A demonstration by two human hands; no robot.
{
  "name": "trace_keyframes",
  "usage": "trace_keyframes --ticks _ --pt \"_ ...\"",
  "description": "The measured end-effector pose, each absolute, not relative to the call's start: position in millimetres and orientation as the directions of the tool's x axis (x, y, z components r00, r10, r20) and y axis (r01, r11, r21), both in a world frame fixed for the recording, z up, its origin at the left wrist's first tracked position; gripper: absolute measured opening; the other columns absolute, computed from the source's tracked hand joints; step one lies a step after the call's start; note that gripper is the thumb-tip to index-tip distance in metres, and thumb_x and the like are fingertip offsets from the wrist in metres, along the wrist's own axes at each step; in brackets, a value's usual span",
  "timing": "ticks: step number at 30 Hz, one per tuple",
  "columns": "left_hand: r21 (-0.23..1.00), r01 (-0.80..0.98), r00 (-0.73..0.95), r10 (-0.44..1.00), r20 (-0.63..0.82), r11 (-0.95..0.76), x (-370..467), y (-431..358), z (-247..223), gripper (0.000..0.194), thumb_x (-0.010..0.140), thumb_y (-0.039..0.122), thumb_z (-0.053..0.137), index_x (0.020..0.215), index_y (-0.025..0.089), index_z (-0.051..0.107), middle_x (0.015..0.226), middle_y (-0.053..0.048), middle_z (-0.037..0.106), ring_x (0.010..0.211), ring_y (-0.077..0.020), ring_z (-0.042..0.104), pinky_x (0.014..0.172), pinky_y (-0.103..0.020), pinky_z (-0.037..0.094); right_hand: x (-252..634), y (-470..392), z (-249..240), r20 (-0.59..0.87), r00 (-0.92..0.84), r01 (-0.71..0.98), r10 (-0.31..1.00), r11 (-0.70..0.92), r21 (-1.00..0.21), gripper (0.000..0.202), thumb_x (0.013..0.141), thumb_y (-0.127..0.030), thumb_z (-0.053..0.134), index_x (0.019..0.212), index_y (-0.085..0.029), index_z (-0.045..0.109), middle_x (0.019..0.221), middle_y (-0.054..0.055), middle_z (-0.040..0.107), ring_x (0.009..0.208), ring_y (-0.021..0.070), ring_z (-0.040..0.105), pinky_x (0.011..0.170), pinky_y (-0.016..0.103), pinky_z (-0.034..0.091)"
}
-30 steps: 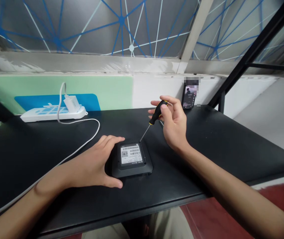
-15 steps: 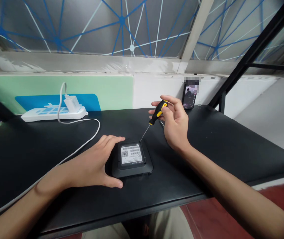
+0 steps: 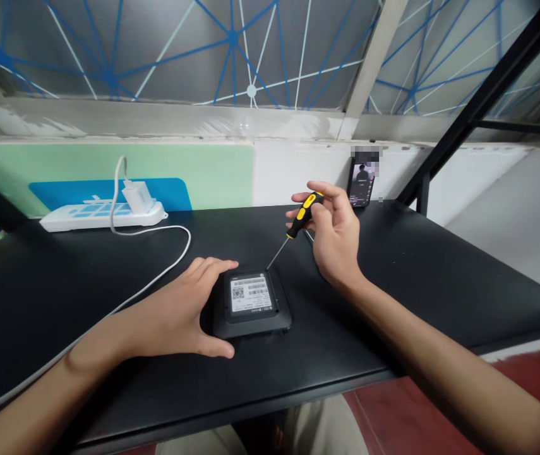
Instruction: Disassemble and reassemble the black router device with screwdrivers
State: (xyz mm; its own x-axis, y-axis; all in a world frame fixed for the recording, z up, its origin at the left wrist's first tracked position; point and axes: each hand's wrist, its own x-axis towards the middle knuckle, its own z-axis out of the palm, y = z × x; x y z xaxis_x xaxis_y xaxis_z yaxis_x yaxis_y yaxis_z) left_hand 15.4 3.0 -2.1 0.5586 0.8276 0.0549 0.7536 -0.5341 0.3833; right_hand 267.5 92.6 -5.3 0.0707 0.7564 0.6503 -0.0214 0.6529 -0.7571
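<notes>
A squarish black electronic device [image 3: 276, 322] with a white barcode label [image 3: 251, 296] lies label-side up on the table. My left hand [image 3: 184, 309] spans its left side, fingers along the back edge and thumb by the front edge, steadying it. In my right hand [image 3: 336, 224] is a screwdriver [image 3: 304, 215] with a black and yellow handle, pinched between thumb and fingers. Its thin shaft slants down to the left, and the tip meets the device's back right corner. Any screw under the tip is too small to make out.
A white power strip [image 3: 84, 216] with a plugged-in charger [image 3: 137, 197] stands at the back left. From it a white cable [image 3: 156, 278] runs behind my left arm. A phone [image 3: 360, 183] leans against the wall. A thin metal piece [image 3: 308, 236] shows behind my right hand.
The screwdriver handle has turned slightly, so its yellow patches show differently. My right hand has shifted a touch to the right. My left hand and the device look nearly unchanged.
</notes>
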Motion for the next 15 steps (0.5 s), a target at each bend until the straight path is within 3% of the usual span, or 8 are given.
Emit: trace_keyframes --ticks 3,7,11,15 --pt "0.379 0.756 0.56 0.828 0.046 -0.533 16.2 2.6 -1.8 0.105 0.064 0.054 0.086 0.149 0.018 0.035 0.148 -0.016 0.049 0.137 -0.0411 0.046 0.112 -0.057 0.043 266.7 92.0 -6.3 0.661 0.066 0.004 0.747 0.663 -0.749 0.02 0.098 -0.038 0.055 0.116 -0.031 0.059 0.108 0.002 0.069 0.083 0.0144 0.073 0.073 0.033 0.065" --pt "0.37 0.758 0.562 0.826 0.048 -0.537 16.1 2.1 -1.1 0.104 0.065 0.054 0.086 0.149 0.019 0.035 0.147 -0.016 0.049 0.136 -0.041 0.047 0.112 -0.057 0.043 265.6 93.7 -8.7 0.712 0.081 0.077 0.698 0.708 -0.702 0.029 0.093 -0.039 0.065 0.121 -0.032 0.061 0.095 0.0 0.066 0.081 0.0154 0.07 0.078 0.036 0.065" --pt "0.37 0.757 0.564 0.825 0.046 -0.538 15.9 2.2 -0.6 0.104 0.066 0.055 0.085 0.149 0.02 0.034 0.147 -0.017 0.049 0.136 -0.0417 0.046 0.111 -0.058 0.043 265.2 92.8 -10.2 0.649 0.058 0.013 0.759 0.649 -0.76 0.038 0.098 -0.04 0.056 0.135 -0.035 0.054 0.112 0.003 0.071 0.085 0.0161 0.072 0.073 0.035 0.065" --pt "0.38 0.752 0.565 0.824 0.049 -0.538 15.9 2.8 -1.2 0.104 0.066 0.055 0.085 0.149 0.021 0.033 0.148 -0.017 0.049 0.136 -0.0424 0.046 0.111 -0.059 0.043 265.3 93.0 -12.0 0.621 0.047 -0.004 0.782 0.622 -0.783 0.041 0.097 -0.044 0.056 0.137 -0.035 0.053 0.119 0.004 0.071 0.088 0.0171 0.073 0.073 0.035 0.066"
